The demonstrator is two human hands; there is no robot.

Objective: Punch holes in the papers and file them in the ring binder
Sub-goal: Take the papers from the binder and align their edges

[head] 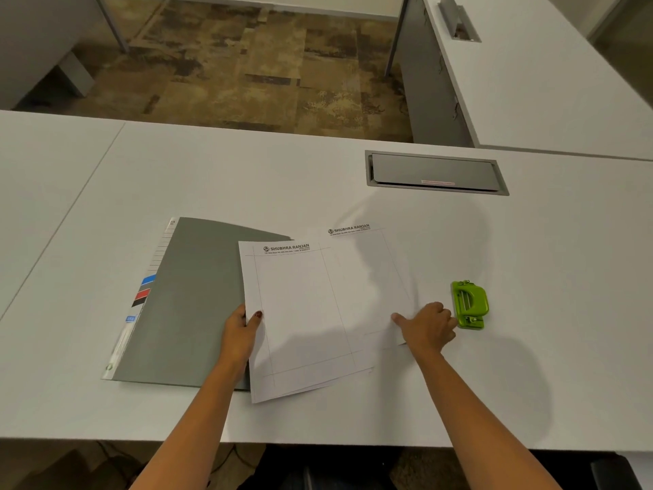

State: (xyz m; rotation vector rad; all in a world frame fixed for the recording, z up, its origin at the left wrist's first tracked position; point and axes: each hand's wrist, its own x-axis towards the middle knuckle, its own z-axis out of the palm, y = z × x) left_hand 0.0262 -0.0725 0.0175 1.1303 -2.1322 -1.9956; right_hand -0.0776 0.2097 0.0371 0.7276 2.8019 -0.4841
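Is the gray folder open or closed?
Closed. The gray folder lies flat on the desk, cover down; no rings show, and the papers overlap its edge.

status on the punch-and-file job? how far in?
Early. Done: nothing visibly punched or filed; grey binder lies closed. In hand: left hand grips the top sheet's left edge, right hand rests on the lower sheet's right side. Left: green punch untouched, then punching and filing.

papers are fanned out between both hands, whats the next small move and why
Probably square the sheets into one stack. The papers lie askew, edges offset, the left hand pinching one edge, the right hand on the other; the green hole punch waits untouched.
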